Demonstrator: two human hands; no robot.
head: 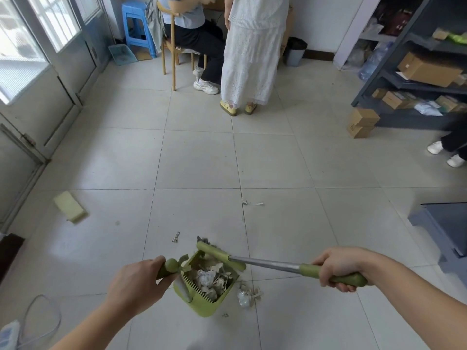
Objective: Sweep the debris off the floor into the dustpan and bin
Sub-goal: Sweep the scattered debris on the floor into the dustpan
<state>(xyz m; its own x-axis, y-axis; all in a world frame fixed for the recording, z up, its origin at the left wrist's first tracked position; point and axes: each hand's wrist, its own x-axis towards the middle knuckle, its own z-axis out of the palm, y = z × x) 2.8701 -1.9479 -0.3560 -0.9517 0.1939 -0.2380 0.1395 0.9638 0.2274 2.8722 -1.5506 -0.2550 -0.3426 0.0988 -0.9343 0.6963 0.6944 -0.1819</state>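
My left hand [137, 281] grips the green handle of a green dustpan [202, 305] standing on the tiled floor in front of me. Crumpled paper and scraps [209, 279] lie inside the pan. My right hand [337, 267] grips the green end of a broom handle [267, 264], and the broom head [214, 251] lies across the pan's far edge. A small heap of debris [246, 295] sits on the floor just right of the pan. A few more bits lie farther out: a small metal piece [176, 236] and scraps [252, 203].
A yellow sponge block [70, 206] lies on the floor at left. One person sits on a wooden chair [171, 46] and another stands [250, 59] at the back. A grey bin [294, 52] stands by the wall. Shelving with boxes [414, 79] fills the right, and a grey box [444, 231] is nearer.
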